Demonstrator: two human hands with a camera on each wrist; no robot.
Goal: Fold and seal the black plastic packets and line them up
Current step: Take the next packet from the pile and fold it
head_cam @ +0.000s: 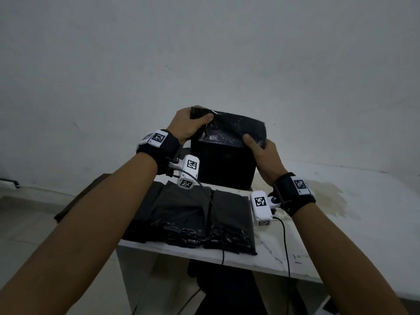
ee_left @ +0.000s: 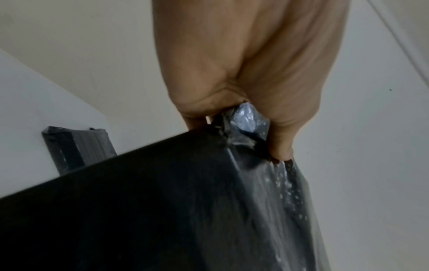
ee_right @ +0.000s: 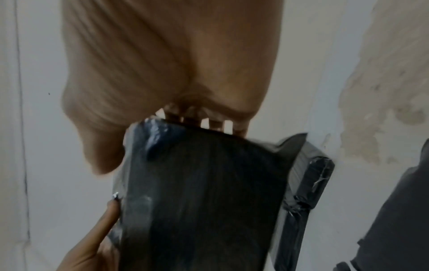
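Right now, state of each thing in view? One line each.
left hand: grips the held packet's top left corner.
right hand: grips the held packet's right edge.
held packet: upright, lifted, top flap bent over, sealing cannot be told.
packets on table: lying flat, side by side in a row.
table: white, stained near the right wrist.

We see bare white table to the right of our right hand, stained but unoccupied out to the far edge. The near-left part is covered by flat black packets lying side by side, with two cables trailing across them and the front edge. Both hands hold the upright black packet at its top, blocking the middle; our left hand pinches its corner. Behind it stands the wall.
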